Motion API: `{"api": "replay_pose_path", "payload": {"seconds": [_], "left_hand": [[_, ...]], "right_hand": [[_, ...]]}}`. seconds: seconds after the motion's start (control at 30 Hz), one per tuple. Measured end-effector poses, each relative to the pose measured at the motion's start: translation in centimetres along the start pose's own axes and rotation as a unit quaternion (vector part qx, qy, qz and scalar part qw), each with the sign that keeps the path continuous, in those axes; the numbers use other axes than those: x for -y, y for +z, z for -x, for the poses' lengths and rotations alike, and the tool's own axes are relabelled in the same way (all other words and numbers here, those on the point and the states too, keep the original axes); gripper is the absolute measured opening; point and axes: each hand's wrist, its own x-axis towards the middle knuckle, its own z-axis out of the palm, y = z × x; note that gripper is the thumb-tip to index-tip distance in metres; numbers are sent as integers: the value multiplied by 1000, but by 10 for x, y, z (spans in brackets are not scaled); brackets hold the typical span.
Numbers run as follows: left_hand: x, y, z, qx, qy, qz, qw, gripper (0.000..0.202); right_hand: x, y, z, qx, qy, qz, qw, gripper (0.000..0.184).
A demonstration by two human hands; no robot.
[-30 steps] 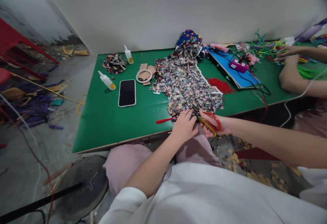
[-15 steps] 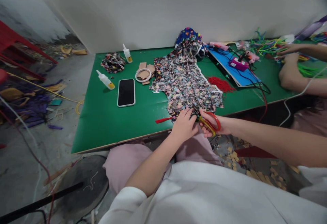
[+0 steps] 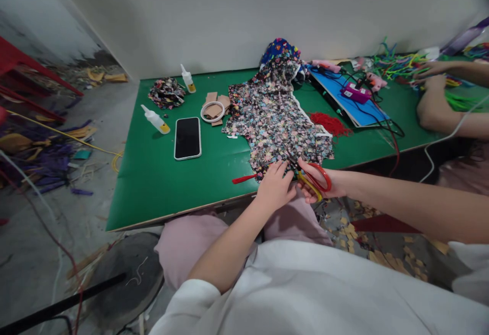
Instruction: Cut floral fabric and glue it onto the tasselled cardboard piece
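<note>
My right hand [image 3: 308, 188] is closed round a pair of scissors [image 3: 324, 176] with one red and one yellow handle loop. Their dark blades point up and left over the lower edge of a floral printed cloth [image 3: 273, 121]. My left hand [image 3: 275, 185] lies on the cloth's near edge, just left of the scissors, fingers spread; its palm side is hidden. A small red tassel [image 3: 243, 178] sticks out from the cloth to the left of that hand. Whether the blades are in the fabric, I cannot tell.
On the green table [image 3: 153, 192] are a phone [image 3: 187, 138], two glue bottles [image 3: 156, 120], a white ring [image 3: 212, 112] over cardboard pieces and a crumpled floral cloth [image 3: 166, 92]. Red threads [image 3: 330, 124] lie beside a blue folder [image 3: 340, 95] with cables. A co-worker's hands [image 3: 435, 78] are at the right.
The scissors' handles look slightly further apart, and more of the dark blades shows over the cloth. My left hand has stayed in place. The view has shifted slightly.
</note>
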Motion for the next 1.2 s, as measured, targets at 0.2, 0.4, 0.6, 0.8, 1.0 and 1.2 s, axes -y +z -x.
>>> {"api": "replay_pose_path", "payload": {"seconds": [0.2,0.4,0.6,0.8,1.0,1.2], "left_hand": [[0,-1,0,1,3,1,1000,30],[1,-2,0,7,2,-1,1000,34],[1,-3,-1,10,2,5,1000,34],[1,-2,-1,12,0,4,1000,34],[1,-2,-1,12,-3,5,1000,33],[1,-2,-1,17,-4,13,1000,32]], "right_hand": [[1,-1,2,11,8,-15,1000,65],[-1,-3,7,-35,-8,-25,999,54],[-4,-5,11,-47,-27,34,998,60],[-4,-4,6,-20,-26,62,998,65],[-3,-10,1,31,-24,50,998,54],[-3,-13,4,58,-22,19,998,42]]}}
